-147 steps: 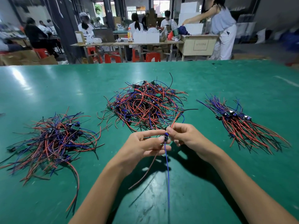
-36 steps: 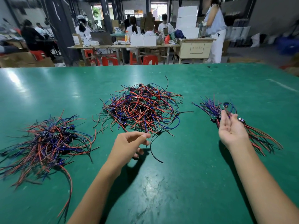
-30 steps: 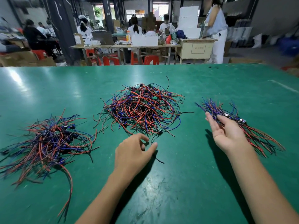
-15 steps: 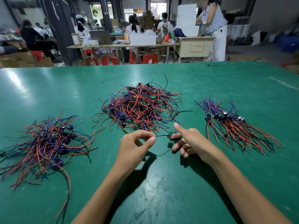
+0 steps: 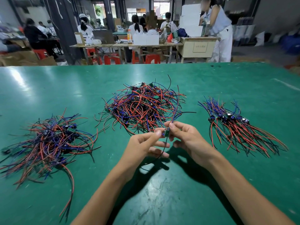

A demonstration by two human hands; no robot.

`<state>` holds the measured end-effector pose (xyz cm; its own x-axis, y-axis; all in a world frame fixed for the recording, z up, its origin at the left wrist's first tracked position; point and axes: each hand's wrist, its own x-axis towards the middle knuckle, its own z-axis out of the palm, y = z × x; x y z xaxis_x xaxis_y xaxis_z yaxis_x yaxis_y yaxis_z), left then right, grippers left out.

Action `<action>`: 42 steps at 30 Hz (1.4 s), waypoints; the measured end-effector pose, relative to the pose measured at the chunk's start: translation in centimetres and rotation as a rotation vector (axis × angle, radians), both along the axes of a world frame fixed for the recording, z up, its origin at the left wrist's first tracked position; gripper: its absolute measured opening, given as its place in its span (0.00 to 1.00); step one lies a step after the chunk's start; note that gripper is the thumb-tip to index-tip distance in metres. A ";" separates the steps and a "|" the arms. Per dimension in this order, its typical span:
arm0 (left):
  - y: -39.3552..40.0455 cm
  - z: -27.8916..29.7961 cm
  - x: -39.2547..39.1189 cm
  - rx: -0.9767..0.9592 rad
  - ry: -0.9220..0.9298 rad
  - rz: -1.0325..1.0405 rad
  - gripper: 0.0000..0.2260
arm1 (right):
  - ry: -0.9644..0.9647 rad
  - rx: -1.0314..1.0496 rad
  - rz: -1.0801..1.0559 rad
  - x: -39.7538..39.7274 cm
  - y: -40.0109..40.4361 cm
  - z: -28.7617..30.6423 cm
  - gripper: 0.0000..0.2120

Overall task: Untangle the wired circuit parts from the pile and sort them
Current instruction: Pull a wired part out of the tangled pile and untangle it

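On the green worktop (image 5: 48,85): loose left heap (image 5: 48,143), big tangled centre pile (image 5: 142,108) mostly unsorted, combed right bundle (image 5: 238,127). Left hand (image 5: 142,146) and right hand (image 5: 190,138) pinching one small circuit part (image 5: 165,133) just before the pile. Grip points hard to make out.

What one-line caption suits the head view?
Both hands pinch a small green wired circuit board before the tangled middle wire pile.
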<state>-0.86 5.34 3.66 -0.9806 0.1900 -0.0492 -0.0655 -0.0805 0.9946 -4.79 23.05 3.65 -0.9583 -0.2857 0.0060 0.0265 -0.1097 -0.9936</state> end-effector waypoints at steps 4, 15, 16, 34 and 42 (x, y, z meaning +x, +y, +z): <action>0.3 -0.1 0.1 0.054 -0.001 0.043 0.11 | 0.077 0.073 0.002 0.3 -0.7 -0.3 0.11; -0.4 -0.1 -0.3 0.083 0.014 0.109 0.13 | -0.041 -0.070 -0.049 0.1 -1.2 -0.5 0.10; -0.5 -0.2 -0.3 0.105 0.007 0.108 0.14 | -0.032 -0.051 -0.052 0.1 -1.1 -0.5 0.09; -12.6 0.4 -2.4 0.059 0.178 1.501 0.22 | 0.386 0.728 -0.181 -0.5 -0.7 -2.8 0.10; -7.3 -0.5 -2.9 -0.650 0.534 1.159 0.15 | 0.447 0.985 -0.363 -1.3 -2.8 -3.2 0.24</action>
<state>-3.80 -2.00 3.12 -0.4923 -0.6286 0.6022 0.1082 0.6422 0.7588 -6.07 20.30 0.49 -0.9536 -0.0616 0.2946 -0.2256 0.7942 -0.5642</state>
